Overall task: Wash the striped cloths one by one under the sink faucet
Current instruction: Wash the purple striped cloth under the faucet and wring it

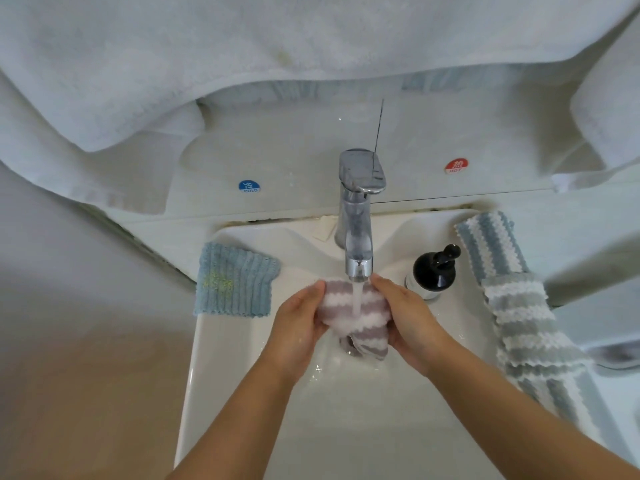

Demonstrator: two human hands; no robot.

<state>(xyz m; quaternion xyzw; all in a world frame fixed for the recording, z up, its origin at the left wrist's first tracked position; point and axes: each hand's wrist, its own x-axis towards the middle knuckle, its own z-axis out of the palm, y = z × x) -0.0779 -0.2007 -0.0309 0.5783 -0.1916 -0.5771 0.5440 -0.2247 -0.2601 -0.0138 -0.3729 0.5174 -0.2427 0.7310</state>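
Both my hands clasp one bunched mauve-and-white striped cloth (349, 311) under the running chrome faucet (358, 216), over the white sink (221, 344): left hand (298, 327) and right hand (408, 322) curl their fingers round its sides. Blue-and-white striped cloths (512, 299) drape the right rim beside a black pump bottle (434, 270); a plain blue cloth (235, 280) lies on the left

— Any writing here?
— Two stickers on the ledge (433, 140) behind the faucet (358, 216): a blue sticker (249, 186) reading "COLD", a red sticker (456, 165) reading "HOT".
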